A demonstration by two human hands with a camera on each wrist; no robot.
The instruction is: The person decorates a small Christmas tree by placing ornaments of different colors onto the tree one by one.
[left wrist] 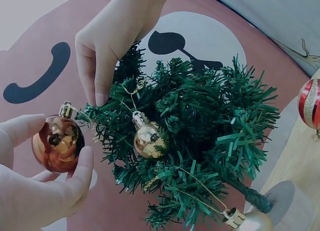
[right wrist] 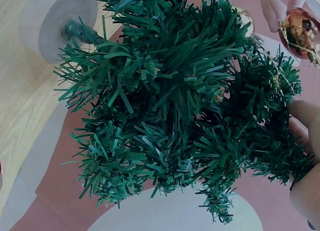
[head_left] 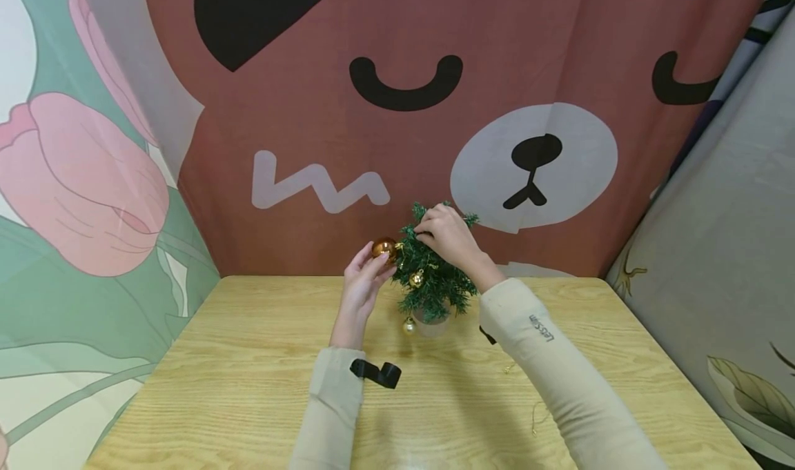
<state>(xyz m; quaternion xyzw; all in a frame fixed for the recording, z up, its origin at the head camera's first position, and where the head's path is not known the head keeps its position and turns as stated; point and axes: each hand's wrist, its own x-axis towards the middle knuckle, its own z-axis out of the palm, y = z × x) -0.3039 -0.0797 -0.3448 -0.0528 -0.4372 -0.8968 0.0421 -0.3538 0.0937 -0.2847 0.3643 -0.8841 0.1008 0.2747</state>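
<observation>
A small green artificial Christmas tree (head_left: 442,287) stands in a pale pot (head_left: 433,326) on the wooden table. To its left, my left hand (head_left: 357,292) holds a shiny copper-coloured bauble (left wrist: 59,141) between thumb and fingers; the gold cord at its cap runs to the branches. My right hand (left wrist: 112,38) reaches over the top and pinches a twig tip (left wrist: 98,110) beside that cord. A small gold bauble (left wrist: 151,141) hangs on the near side. Lower down hangs a paler gold bauble (head_left: 408,326). In the right wrist view, foliage (right wrist: 165,76) hides part of the right hand.
Thin gold cords (head_left: 535,420) lie on the table (head_left: 248,387) near the right forearm. A red bauble with a glitter band (left wrist: 311,103) appears at the left wrist view's right edge. Behind the table hangs a curtain (head_left: 298,249) with a bear print.
</observation>
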